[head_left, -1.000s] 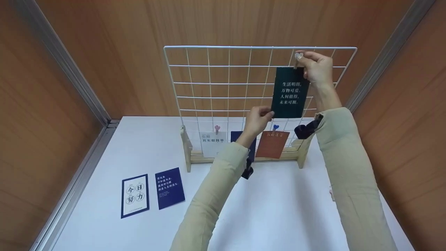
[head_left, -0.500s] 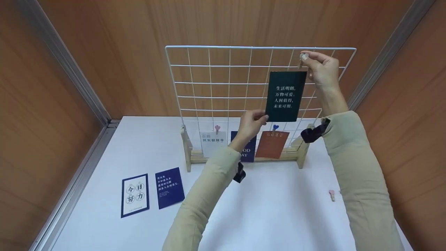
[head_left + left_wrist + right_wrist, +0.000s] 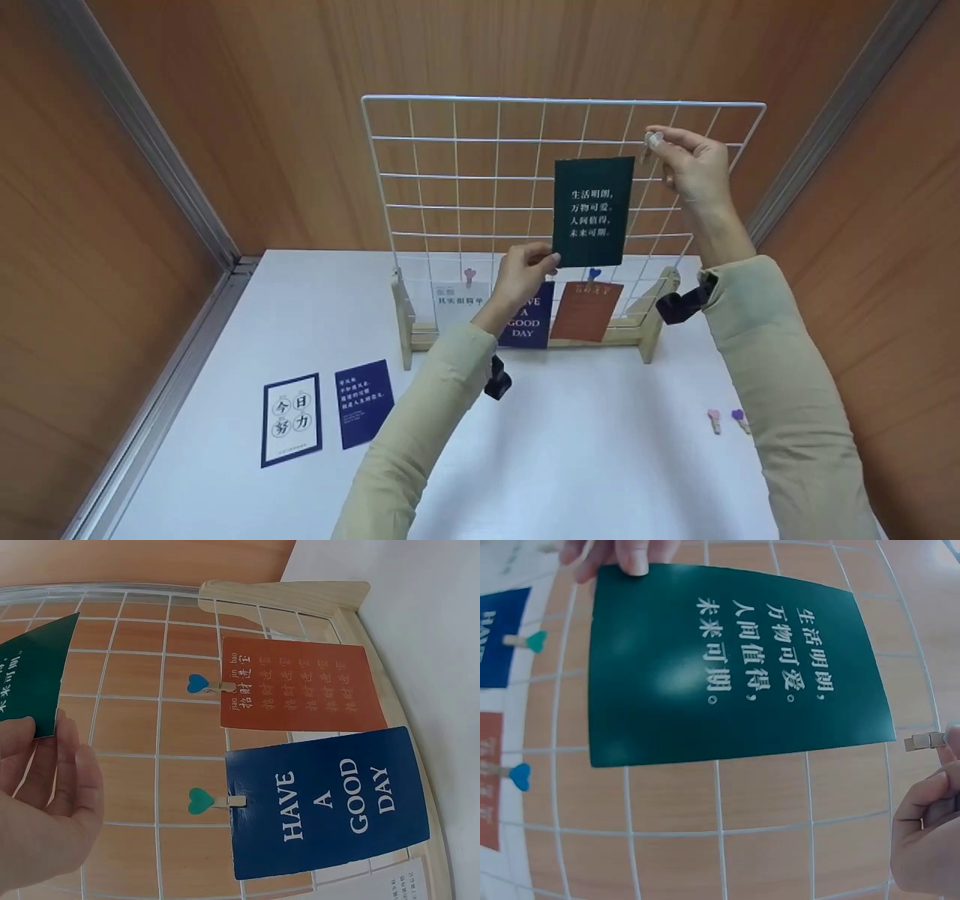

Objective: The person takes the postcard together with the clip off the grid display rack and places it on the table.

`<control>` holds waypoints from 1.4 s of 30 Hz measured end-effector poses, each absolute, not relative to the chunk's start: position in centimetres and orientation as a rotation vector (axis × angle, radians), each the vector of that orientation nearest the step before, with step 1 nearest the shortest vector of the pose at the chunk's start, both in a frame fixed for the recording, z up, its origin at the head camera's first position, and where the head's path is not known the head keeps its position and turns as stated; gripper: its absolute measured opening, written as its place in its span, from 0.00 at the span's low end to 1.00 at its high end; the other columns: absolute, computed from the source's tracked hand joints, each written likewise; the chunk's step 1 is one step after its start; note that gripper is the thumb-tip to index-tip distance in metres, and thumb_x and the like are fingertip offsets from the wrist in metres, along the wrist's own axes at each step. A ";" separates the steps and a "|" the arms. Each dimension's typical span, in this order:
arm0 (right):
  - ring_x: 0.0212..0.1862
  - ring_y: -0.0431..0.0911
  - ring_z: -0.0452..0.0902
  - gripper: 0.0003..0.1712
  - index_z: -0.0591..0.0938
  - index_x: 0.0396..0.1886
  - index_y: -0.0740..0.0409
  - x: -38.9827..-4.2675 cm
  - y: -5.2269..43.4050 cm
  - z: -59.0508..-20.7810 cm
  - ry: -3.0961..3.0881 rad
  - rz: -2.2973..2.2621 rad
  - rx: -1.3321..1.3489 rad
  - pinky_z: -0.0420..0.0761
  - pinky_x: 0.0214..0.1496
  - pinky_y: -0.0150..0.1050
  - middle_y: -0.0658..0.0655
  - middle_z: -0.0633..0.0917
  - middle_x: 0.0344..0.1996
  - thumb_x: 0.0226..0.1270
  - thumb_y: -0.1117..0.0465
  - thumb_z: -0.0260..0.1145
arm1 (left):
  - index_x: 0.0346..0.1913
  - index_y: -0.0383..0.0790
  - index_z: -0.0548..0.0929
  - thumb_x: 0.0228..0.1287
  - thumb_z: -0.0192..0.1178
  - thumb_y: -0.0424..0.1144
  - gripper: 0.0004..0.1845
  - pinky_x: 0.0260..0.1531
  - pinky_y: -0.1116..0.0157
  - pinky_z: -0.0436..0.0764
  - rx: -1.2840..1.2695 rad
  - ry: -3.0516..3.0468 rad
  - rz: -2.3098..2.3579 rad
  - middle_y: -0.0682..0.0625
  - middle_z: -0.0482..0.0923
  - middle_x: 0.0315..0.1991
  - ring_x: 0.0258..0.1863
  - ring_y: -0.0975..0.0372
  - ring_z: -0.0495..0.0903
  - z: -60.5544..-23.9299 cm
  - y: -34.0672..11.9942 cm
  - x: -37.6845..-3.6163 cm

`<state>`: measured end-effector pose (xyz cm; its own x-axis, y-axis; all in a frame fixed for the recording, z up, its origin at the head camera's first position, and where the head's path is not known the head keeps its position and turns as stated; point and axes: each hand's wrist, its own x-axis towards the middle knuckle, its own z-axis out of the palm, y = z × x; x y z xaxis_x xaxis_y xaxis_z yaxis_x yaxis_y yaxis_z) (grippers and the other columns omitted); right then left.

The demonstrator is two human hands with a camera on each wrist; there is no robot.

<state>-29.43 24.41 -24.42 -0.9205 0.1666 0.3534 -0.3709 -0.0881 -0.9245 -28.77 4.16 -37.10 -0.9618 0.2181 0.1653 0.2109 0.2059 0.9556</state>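
A dark green card (image 3: 592,211) with white writing is pinched at its lower left corner by my left hand (image 3: 523,279). The card is upright in front of the white wire grid (image 3: 472,177). My right hand (image 3: 697,166), up at the right of the grid, pinches a small wooden clothespin (image 3: 925,740) with a pale heart on it. In the right wrist view a gap separates the clothespin from the card's edge. Low on the grid, clothespins hold a blue card (image 3: 330,802), an orange-red card (image 3: 304,684) and a white card (image 3: 454,306).
Wooden feet (image 3: 403,322) hold the grid up on the white table (image 3: 585,450). On the table at left lie a white card with a blue border (image 3: 291,420) and a blue card (image 3: 364,405). A pink clothespin (image 3: 714,421) and a purple clothespin (image 3: 739,420) lie beside the right sleeve.
The green card has moved left and slightly down with my left hand, away from the clothespin. My right hand, still pinching the clothespin, has shifted slightly right and down.
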 end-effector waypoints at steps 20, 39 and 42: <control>0.14 0.39 0.60 0.08 0.82 0.37 0.63 -28.6 24.9 -27.4 -1.786 2.138 0.344 0.57 0.13 0.27 0.54 0.80 0.22 0.57 0.66 0.63 | 0.45 0.34 0.78 0.62 0.53 0.33 0.11 0.35 0.68 0.75 0.395 2.323 1.984 0.48 0.78 0.34 0.33 0.59 0.77 -38.0 1.5 -28.3; 0.13 0.38 0.61 0.09 0.82 0.38 0.62 -27.5 26.1 -30.0 -1.835 2.120 0.342 0.58 0.12 0.26 0.52 0.78 0.17 0.57 0.67 0.62 | 0.45 0.36 0.78 0.62 0.52 0.35 0.11 0.41 0.63 0.74 0.355 2.318 1.963 0.49 0.79 0.37 0.37 0.60 0.77 -39.1 -0.5 -27.6; 0.13 0.38 0.61 0.10 0.81 0.39 0.65 -27.5 26.3 -30.3 -1.836 2.116 0.347 0.57 0.11 0.26 0.53 0.79 0.18 0.57 0.67 0.62 | 0.45 0.36 0.79 0.62 0.52 0.35 0.11 0.40 0.63 0.75 0.364 2.332 1.955 0.49 0.79 0.37 0.36 0.60 0.77 -39.3 -0.8 -27.6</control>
<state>-27.46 26.28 -30.26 -0.9203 0.0787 0.3832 -0.3904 -0.1248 -0.9121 -27.59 -0.81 -39.32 -0.9688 0.2296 0.0931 0.1317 0.1590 0.9784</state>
